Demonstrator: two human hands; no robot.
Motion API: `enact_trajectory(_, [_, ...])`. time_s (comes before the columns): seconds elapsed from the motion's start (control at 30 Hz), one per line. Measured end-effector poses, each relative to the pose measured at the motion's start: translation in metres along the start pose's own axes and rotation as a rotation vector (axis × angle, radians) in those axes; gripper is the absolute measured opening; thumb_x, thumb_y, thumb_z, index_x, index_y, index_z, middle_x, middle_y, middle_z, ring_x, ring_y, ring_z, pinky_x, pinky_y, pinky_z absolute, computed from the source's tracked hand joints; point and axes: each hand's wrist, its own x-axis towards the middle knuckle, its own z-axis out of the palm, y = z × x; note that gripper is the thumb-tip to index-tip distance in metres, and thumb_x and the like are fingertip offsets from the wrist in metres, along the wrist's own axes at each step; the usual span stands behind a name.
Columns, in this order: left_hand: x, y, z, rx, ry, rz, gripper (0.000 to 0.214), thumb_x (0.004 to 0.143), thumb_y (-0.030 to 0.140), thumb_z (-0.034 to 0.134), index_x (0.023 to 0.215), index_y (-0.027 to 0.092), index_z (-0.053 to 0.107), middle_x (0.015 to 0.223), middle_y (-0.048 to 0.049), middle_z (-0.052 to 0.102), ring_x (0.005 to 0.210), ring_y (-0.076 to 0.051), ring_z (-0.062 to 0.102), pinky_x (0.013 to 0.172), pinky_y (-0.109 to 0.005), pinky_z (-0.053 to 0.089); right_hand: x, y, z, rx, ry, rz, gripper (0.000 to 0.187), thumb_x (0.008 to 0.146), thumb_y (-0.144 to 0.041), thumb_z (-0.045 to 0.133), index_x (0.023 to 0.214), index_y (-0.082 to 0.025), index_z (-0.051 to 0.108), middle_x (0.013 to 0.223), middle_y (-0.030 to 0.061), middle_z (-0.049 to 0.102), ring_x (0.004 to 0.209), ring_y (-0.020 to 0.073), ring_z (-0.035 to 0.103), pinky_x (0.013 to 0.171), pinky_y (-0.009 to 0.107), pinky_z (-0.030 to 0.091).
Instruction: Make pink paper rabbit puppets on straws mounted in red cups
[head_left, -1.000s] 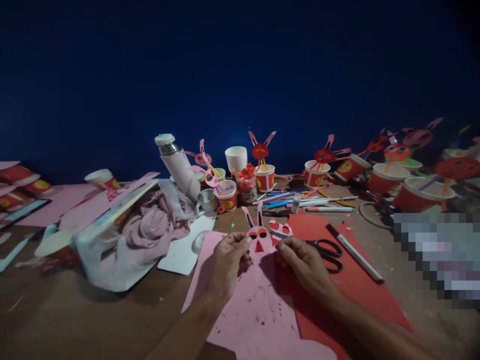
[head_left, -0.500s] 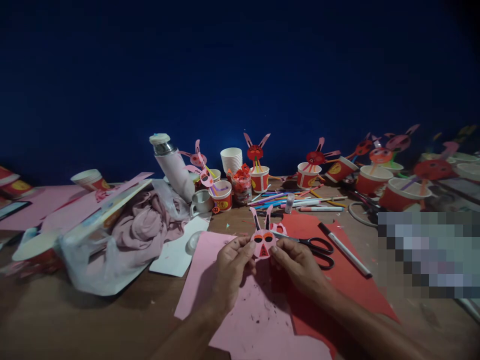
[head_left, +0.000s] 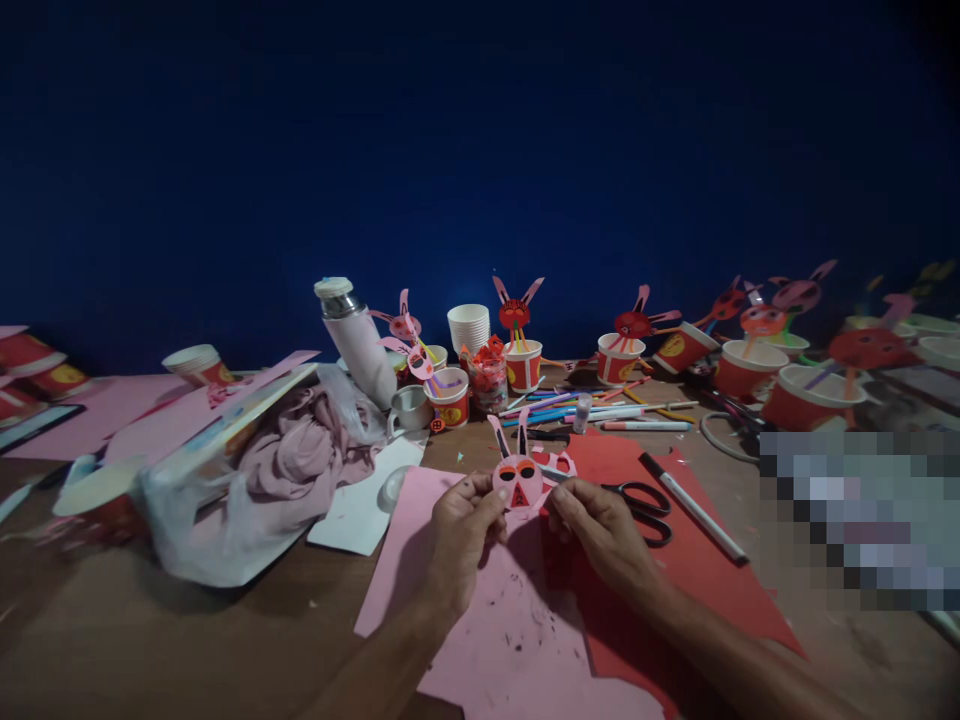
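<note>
My left hand (head_left: 466, 525) pinches the left edge of a pink paper rabbit face (head_left: 517, 483) between thumb and fingers. The face has tall ears with black centres, black eyes with orange lids and a red triangle below them. Just right of it is my right hand (head_left: 600, 520), its thumb and fingers drawn together and a small gap from the paper. Whether those fingertips hold anything is hidden. Beneath both hands lie a pink sheet (head_left: 517, 640) with dark specks and a red sheet (head_left: 675, 600). Black-handled scissors (head_left: 646, 512) rest behind my right hand.
A marker (head_left: 697, 510) lies on the red sheet. Behind are several colouring pens (head_left: 585, 408), a jar of red scraps (head_left: 487, 378), a thermos (head_left: 360, 345), a metal mug (head_left: 409, 410) and red cups (head_left: 523, 368) with paper rabbits. A plastic bag with cloth (head_left: 292, 450) stands left.
My right hand has let go of the rabbit face and moved slightly right. The face has shifted a little left in my left hand. The view has tilted slightly.
</note>
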Motion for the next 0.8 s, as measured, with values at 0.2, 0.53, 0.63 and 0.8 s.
enact_trajectory(0.2, [0.004, 0.001, -0.001, -0.050, 0.036, 0.033, 0.022, 0.062, 0.032, 0.065, 0.069, 0.015, 0.052, 0.043, 0.0061, 0.048, 0.035, -0.005, 0.040, 0.033, -0.016, 0.018, -0.001, 0.000, 0.003, 0.001, 0.017, -0.011, 0.032, 0.082, -0.041, 0.045, 0.060, -0.017, 0.047, 0.055, -0.0022, 0.045, 0.051, 0.0097, 0.038, 0.048, 0.023, 0.029])
enact_trajectory(0.53, [0.022, 0.058, -0.035, -0.209, 0.170, 0.260, 0.026, 0.050, 0.024, 0.069, 0.067, 0.015, 0.052, 0.047, 0.0070, 0.049, 0.042, -0.005, 0.041, 0.042, -0.017, 0.033, 0.009, -0.014, -0.018, -0.020, 0.175, -0.053, 0.029, 0.081, -0.043, 0.046, 0.065, -0.019, 0.048, 0.055, -0.0026, 0.045, 0.051, 0.0111, 0.041, 0.050, 0.024, 0.034])
enact_trajectory(0.63, [0.025, 0.061, -0.043, -0.202, 0.193, 0.282, 0.026, 0.050, 0.024, 0.068, 0.068, 0.015, 0.052, 0.047, 0.0068, 0.049, 0.043, -0.006, 0.042, 0.041, -0.017, 0.033, 0.014, -0.015, -0.024, -0.090, 0.248, -0.066, 0.027, 0.081, -0.041, 0.045, 0.066, -0.020, 0.048, 0.054, -0.0027, 0.045, 0.050, 0.0111, 0.041, 0.051, 0.024, 0.035])
enact_trajectory(0.8, [0.029, 0.047, -0.053, -0.151, 0.190, 0.257, 0.024, 0.051, 0.023, 0.069, 0.066, 0.014, 0.052, 0.047, 0.0068, 0.049, 0.041, -0.005, 0.041, 0.041, -0.017, 0.033, 0.025, -0.012, -0.045, -0.325, 0.222, -0.090, 0.025, 0.079, -0.040, 0.046, 0.069, -0.019, 0.054, 0.062, 0.0008, 0.054, 0.057, 0.0140, 0.048, 0.057, 0.027, 0.039])
